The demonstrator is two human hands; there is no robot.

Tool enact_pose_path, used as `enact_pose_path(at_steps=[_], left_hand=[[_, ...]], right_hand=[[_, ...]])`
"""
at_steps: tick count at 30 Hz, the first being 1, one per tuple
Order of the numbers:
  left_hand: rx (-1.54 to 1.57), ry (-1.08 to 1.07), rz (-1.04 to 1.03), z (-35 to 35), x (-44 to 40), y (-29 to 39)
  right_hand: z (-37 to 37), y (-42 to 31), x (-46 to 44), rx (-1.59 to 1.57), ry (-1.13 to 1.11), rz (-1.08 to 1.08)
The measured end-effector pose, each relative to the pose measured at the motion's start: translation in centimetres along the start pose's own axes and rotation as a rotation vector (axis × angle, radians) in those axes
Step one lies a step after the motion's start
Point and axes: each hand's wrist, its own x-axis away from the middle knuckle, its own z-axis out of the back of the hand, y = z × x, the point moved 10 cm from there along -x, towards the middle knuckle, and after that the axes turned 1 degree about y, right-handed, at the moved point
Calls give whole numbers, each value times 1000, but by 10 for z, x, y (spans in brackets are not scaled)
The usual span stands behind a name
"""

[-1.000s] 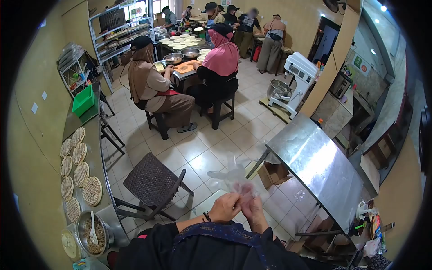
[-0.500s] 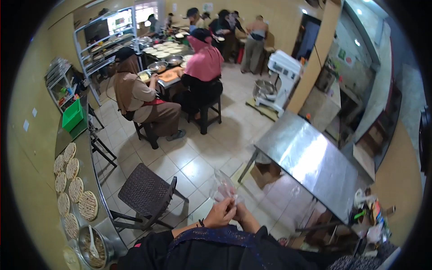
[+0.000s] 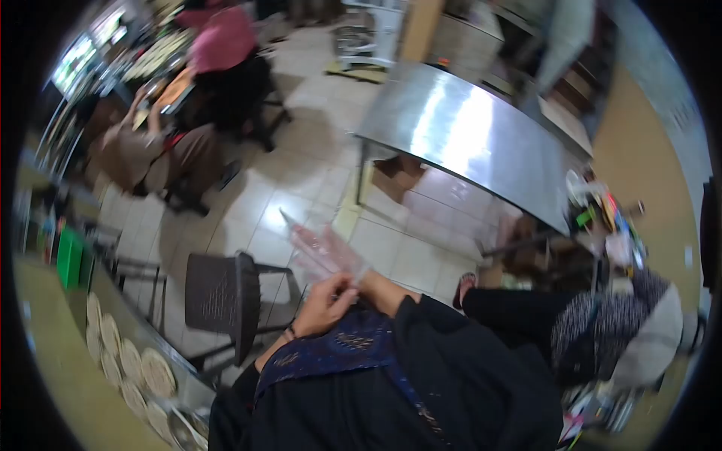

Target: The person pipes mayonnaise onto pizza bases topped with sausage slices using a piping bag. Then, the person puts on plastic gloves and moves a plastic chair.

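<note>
My right hand (image 3: pixel 323 252) is inside a clear plastic glove (image 3: pixel 347 257), its fingers stretched out toward the upper left and somewhat blurred. My left hand (image 3: pixel 329 304), with a dark band at its wrist, is closed on the glove's cuff near the right wrist. Both hands are close in front of my dark clothing, above the tiled floor. A dark woven chair (image 3: pixel 218 301) stands to the left of them.
Flat round dough pieces (image 3: pixel 158 372) lie on the left counter, near a green basket (image 3: pixel 71 257). A steel table (image 3: pixel 451 128) stands ahead right. A seated person (image 3: pixel 609 331) is close on my right; others sit ahead left (image 3: pixel 222 45).
The view has swung right and down, bringing in the person beside me. My right hand has gone into the plastic glove, its fingers now spread inside, while my left hand keeps gripping the cuff.
</note>
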Motion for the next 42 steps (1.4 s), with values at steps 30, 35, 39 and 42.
enact_pose_path(at_steps=[30, 35, 39, 42], left_hand=[[1738, 1255, 453, 153, 329, -331], [1354, 1264, 841, 155, 324, -354], [1487, 1207, 738, 134, 309, -367], [1494, 1243, 686, 121, 295, -357]], right_hand=[[84, 171, -165, 736, 435, -745], [97, 161, -121, 437, 523, -678], [116, 146, -91, 422, 603, -678], [128, 127, -84, 455, 622, -603]])
